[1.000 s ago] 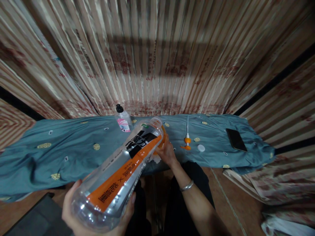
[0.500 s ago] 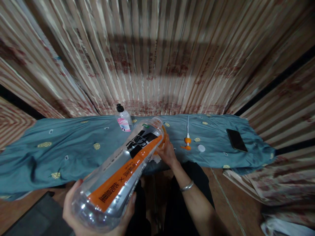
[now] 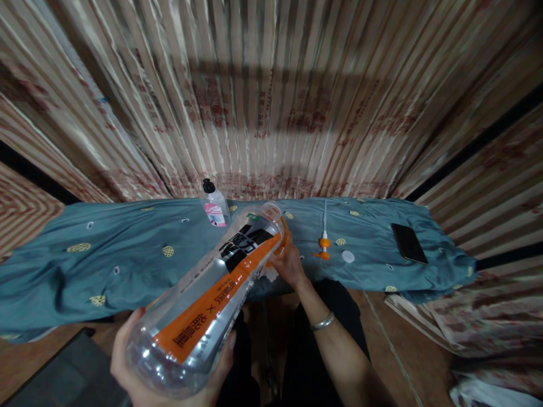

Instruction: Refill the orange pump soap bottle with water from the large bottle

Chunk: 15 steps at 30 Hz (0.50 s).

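A large clear plastic bottle (image 3: 207, 299) with an orange and black label lies tilted, its mouth pointing away from me. My left hand (image 3: 131, 379) cups its base from below. My right hand (image 3: 288, 263) is at the bottle's neck, fingers curled around an orange object that the bottle mostly hides. A bit of white paper or cloth (image 3: 267, 274) shows under that hand. An orange pump head with a white tube (image 3: 324, 240) and a white round cap (image 3: 348, 256) lie on the cloth just right of my right hand.
A teal patterned cloth (image 3: 127, 260) covers the low table. A small clear bottle with a black cap and pink label (image 3: 213, 204) stands at the back. A dark phone (image 3: 409, 243) lies at the right. Striped curtains hang behind. A dark object (image 3: 63, 379) sits lower left.
The view has shifted slightly. Both hands and the big bottle stay in nearly the same place.
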Each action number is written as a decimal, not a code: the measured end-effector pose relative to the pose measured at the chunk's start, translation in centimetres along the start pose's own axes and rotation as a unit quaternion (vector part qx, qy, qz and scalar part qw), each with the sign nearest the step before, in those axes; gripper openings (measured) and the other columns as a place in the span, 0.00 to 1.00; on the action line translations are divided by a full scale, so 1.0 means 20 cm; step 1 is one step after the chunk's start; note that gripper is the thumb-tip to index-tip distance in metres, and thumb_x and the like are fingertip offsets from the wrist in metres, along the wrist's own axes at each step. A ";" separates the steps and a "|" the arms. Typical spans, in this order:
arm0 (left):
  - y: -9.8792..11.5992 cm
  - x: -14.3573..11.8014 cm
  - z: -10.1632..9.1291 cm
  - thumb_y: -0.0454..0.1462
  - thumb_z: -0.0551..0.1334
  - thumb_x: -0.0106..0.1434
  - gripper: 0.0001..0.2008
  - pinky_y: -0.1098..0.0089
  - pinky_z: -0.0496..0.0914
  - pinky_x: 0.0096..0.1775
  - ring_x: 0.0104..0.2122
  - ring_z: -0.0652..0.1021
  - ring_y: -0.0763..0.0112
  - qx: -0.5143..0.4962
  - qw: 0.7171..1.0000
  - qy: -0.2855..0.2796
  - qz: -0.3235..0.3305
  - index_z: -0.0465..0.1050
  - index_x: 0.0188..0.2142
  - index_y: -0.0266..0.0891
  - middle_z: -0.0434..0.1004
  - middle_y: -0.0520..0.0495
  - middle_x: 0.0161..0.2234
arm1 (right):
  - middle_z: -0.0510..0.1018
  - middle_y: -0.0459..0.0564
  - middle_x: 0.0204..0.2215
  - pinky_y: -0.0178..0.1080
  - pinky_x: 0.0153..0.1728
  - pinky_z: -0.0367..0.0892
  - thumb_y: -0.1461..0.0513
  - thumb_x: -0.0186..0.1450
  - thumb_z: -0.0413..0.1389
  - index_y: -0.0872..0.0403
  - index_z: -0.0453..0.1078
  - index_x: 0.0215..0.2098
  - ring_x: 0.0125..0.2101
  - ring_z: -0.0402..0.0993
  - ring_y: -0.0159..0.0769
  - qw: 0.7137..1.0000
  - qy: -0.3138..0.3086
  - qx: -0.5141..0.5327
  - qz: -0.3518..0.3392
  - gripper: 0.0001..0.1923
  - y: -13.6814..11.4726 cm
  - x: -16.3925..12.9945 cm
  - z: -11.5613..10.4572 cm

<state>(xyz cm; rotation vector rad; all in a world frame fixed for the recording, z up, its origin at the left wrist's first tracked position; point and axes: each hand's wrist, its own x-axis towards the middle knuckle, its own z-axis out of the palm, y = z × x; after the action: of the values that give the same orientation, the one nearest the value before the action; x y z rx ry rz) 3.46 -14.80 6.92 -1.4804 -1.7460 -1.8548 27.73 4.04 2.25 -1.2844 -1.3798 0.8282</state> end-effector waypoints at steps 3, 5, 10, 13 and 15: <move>-0.01 0.00 0.00 0.51 0.94 0.44 0.62 0.37 0.68 0.84 0.66 0.85 0.44 -0.003 1.000 0.008 -0.025 0.79 0.75 0.39 0.85 0.40 0.62 | 0.94 0.55 0.53 0.57 0.55 0.92 0.52 0.61 0.81 0.47 0.74 0.65 0.52 0.95 0.58 1.000 0.005 0.003 -0.008 0.38 0.00 0.00 0.00; -0.03 -0.01 0.00 0.51 0.94 0.42 0.62 0.34 0.66 0.85 0.68 0.84 0.40 -0.009 1.000 0.010 -0.023 0.80 0.75 0.38 0.85 0.39 0.62 | 0.94 0.54 0.52 0.56 0.55 0.92 0.52 0.61 0.80 0.46 0.75 0.64 0.51 0.95 0.57 1.000 0.010 0.001 -0.009 0.36 0.01 0.00 0.01; -0.04 0.00 0.00 0.50 0.94 0.40 0.63 0.32 0.64 0.85 0.68 0.84 0.39 -0.008 1.000 0.008 -0.007 0.79 0.75 0.41 0.85 0.40 0.62 | 0.93 0.55 0.54 0.56 0.55 0.91 0.51 0.62 0.79 0.47 0.74 0.64 0.52 0.95 0.57 1.000 0.006 0.003 -0.015 0.37 0.01 0.00 0.01; 0.00 0.02 0.00 0.50 0.93 0.46 0.61 0.35 0.65 0.85 0.63 0.86 0.44 0.004 1.000 0.000 -0.002 0.77 0.77 0.40 0.85 0.39 0.63 | 0.93 0.56 0.54 0.56 0.54 0.92 0.51 0.62 0.79 0.47 0.74 0.65 0.51 0.95 0.57 1.000 -0.007 -0.001 -0.014 0.37 0.01 0.00 0.00; 0.02 0.03 0.01 0.50 0.93 0.47 0.62 0.36 0.70 0.82 0.61 0.87 0.46 0.002 1.000 -0.004 0.005 0.76 0.78 0.42 0.85 0.40 0.63 | 0.93 0.57 0.55 0.56 0.54 0.92 0.53 0.63 0.79 0.48 0.74 0.67 0.52 0.95 0.58 1.000 -0.010 -0.008 -0.013 0.38 0.01 0.00 0.00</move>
<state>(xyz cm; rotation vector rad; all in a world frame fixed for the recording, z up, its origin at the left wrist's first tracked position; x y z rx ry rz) 3.62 -14.59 7.58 -1.4954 -1.7423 -1.8425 27.83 4.07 2.12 -1.2705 -1.4182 0.8165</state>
